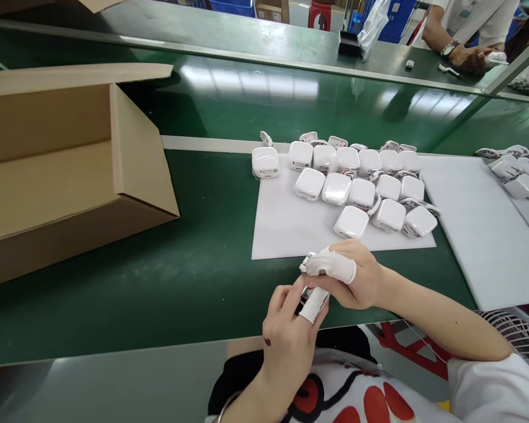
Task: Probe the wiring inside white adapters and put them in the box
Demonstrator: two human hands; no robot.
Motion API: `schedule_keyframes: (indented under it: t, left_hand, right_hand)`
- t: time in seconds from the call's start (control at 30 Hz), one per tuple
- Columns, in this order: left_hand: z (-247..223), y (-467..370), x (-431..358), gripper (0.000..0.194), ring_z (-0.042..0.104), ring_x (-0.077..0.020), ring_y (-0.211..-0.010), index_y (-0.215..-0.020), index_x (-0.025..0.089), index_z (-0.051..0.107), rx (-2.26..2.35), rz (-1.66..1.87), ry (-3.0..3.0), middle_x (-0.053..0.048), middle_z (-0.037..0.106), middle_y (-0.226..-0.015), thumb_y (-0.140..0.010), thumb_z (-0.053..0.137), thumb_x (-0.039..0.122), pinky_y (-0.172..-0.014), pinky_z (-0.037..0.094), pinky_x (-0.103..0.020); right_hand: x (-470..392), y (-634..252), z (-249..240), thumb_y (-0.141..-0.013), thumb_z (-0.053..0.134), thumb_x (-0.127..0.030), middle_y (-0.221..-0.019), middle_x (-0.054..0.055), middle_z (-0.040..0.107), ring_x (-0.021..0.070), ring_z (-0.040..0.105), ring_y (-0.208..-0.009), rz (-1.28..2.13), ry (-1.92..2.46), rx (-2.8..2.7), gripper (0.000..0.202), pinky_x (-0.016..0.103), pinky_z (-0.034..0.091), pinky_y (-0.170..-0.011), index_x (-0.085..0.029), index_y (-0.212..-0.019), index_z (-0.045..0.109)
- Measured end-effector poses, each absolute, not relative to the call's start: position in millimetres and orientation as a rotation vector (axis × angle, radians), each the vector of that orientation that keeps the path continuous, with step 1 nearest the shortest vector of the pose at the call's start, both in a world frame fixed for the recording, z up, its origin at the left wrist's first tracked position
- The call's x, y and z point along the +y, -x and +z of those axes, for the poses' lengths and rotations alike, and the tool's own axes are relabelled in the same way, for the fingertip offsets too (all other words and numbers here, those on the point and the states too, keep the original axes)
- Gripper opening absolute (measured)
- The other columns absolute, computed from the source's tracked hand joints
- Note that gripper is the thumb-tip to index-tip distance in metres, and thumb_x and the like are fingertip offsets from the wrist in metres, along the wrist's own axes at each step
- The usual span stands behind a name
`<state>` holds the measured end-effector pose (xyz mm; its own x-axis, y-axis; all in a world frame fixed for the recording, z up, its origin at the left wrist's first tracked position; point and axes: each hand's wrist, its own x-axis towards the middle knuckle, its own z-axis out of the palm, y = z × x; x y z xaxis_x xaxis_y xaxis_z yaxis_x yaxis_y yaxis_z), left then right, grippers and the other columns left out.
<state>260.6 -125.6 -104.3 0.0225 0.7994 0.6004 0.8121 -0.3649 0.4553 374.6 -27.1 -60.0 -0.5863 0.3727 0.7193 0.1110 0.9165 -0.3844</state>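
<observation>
My left hand (291, 329) and my right hand (355, 273) meet over the near edge of the green table. Between them they grip a small white device (307, 261), mostly covered by the fingers. Some dark and metallic parts of it show beside the left fingertips. White finger cots wrap fingers on both hands. Just beyond my hands, several rounded square white devices (351, 222) sit in rough rows on a white foam sheet (273, 235). Small white lids or parts lie behind many of them.
An open cardboard box (145, 164) stands on the left of the green table (203, 235). At right, another white sheet (480, 235) lies near more white devices (520, 187). Across a raised ledge, a co-worker's hands (471, 57) hold something in clear plastic.
</observation>
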Motion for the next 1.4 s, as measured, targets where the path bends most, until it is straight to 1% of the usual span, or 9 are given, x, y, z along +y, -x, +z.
schedule_keyframes:
  t: [0.1,0.2,0.37,0.53,0.7,0.87,1.03,1.23,1.4]
  left_hand:
    - [-104.8,-261.6,-125.9,0.015,0.045,-0.0163,-0.067,-0.091,0.016,0.06,-1.788,-1.334,2.211,-0.01,0.063,-0.083,-0.078,0.061,0.008,-0.057,0.045,-0.027]
    - [-105.9,-262.7,-126.5,0.02,0.043,-0.0159,-0.067,-0.094,0.016,0.06,-1.792,-1.353,2.2,-0.01,0.064,-0.087,-0.077,0.061,0.007,-0.057,0.045,-0.027]
    - [-112.9,-262.7,-127.8,0.026,0.048,-0.0164,-0.07,-0.097,0.016,0.059,-1.716,-1.395,2.156,-0.011,0.064,-0.089,-0.073,0.065,0.006,-0.06,0.047,-0.028]
    - [-113.6,-262.8,-128.7,0.03,0.051,-0.0166,-0.072,-0.103,0.017,0.059,-1.719,-1.384,2.161,-0.01,0.065,-0.09,-0.075,0.064,0.007,-0.062,0.047,-0.028]
    - [-111.2,-264.7,-130.1,0.035,0.05,-0.0167,-0.073,-0.106,0.017,0.059,-1.787,-1.419,2.185,-0.012,0.064,-0.1,-0.073,0.065,0.005,-0.064,0.048,-0.03]
    - [-115.0,-264.8,-131.4,0.036,0.05,-0.017,-0.074,-0.106,0.016,0.06,-1.799,-1.434,2.185,-0.014,0.063,-0.107,-0.073,0.065,0.005,-0.065,0.048,-0.031]
    - [-116.9,-264.1,-131.4,0.038,0.051,-0.018,-0.075,-0.106,0.015,0.061,-1.794,-1.461,2.205,-0.014,0.063,-0.108,-0.071,0.066,0.003,-0.066,0.048,-0.032]
    - [-113.7,-264.9,-129.9,0.028,0.05,-0.0173,-0.072,-0.104,0.013,0.06,-1.807,-1.452,2.126,-0.015,0.064,-0.103,-0.077,0.061,0.006,-0.064,0.048,-0.031]
    - [-117.8,-269.5,-132.5,0.036,0.049,-0.0178,-0.072,-0.103,0.013,0.062,-1.786,-1.431,2.105,-0.015,0.065,-0.103,-0.069,0.069,0.004,-0.063,0.047,-0.031]
  right_hand:
    - [-28.9,-376.3,-60.2,-0.095,0.036,-0.019,-0.06,0.0,0.059,0.0125,0.055,-0.049,0.381,0.407,-2.196,0.013,0.022,0.04,-0.045,-0.017,-0.092,0.048]
    - [-32.1,-378.5,-62.5,-0.095,0.037,-0.02,-0.057,-0.001,0.057,0.0121,0.051,-0.045,0.408,0.465,-2.165,0.012,0.022,0.039,-0.043,-0.018,-0.089,0.048]
    - [-39.4,-379.1,-69.3,-0.091,0.043,-0.015,-0.063,0.002,0.06,0.0126,0.052,-0.048,0.417,0.516,-2.062,0.009,0.022,0.042,-0.045,-0.018,-0.086,0.049]
    - [-45.7,-376.8,-72.2,-0.089,0.045,-0.013,-0.063,0.001,0.062,0.0126,0.056,-0.051,0.374,0.558,-1.987,0.01,0.022,0.043,-0.046,-0.019,-0.085,0.052]
    - [-50.5,-379.2,-70.5,-0.087,0.048,-0.012,-0.057,-0.002,0.058,0.0111,0.052,-0.045,0.3,0.702,-1.904,0.013,0.021,0.042,-0.042,-0.021,-0.078,0.05]
    - [-51.0,-386.2,-71.4,-0.085,0.048,-0.01,-0.067,0.002,0.062,0.0142,0.059,-0.057,0.293,0.686,-1.927,0.01,0.023,0.046,-0.049,-0.02,-0.084,0.053]
    - [-52.0,-389.7,-68.7,-0.085,0.05,-0.013,-0.059,-0.001,0.054,0.0136,0.052,-0.05,0.298,0.817,-1.956,0.009,0.025,0.041,-0.046,-0.02,-0.079,0.05]
    - [-64.4,-385.1,-68.4,-0.085,0.045,-0.01,-0.05,-0.001,0.05,0.0121,0.041,-0.041,0.222,0.644,-2.155,0.016,0.025,0.035,-0.041,-0.019,-0.072,0.046]
    - [-60.4,-389.1,-56.7,-0.09,0.044,-0.016,-0.049,-0.004,0.047,0.0097,0.043,-0.041,0.308,0.91,-2.065,0.021,0.021,0.035,-0.042,-0.02,-0.069,0.046]
